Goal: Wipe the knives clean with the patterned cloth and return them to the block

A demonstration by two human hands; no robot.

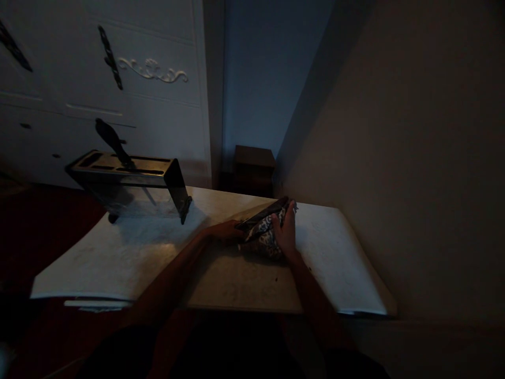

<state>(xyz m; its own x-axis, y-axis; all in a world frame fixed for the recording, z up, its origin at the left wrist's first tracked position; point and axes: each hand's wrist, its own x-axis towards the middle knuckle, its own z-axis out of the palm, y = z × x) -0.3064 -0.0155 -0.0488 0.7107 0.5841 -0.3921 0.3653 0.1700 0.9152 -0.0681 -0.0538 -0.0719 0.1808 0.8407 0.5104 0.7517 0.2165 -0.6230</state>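
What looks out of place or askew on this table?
Nothing looks spilled or broken, though light is dim. One knife leans at a slant in the knife rack. The white sheet seems to overhang the table at the left. The left hand and right hand touch a patterned cloth.

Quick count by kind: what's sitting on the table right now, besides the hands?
Patterned cloth: 1, touched by left hand and right hand
Knife rack: 1
Knife standing in the rack: 1
Total: 3
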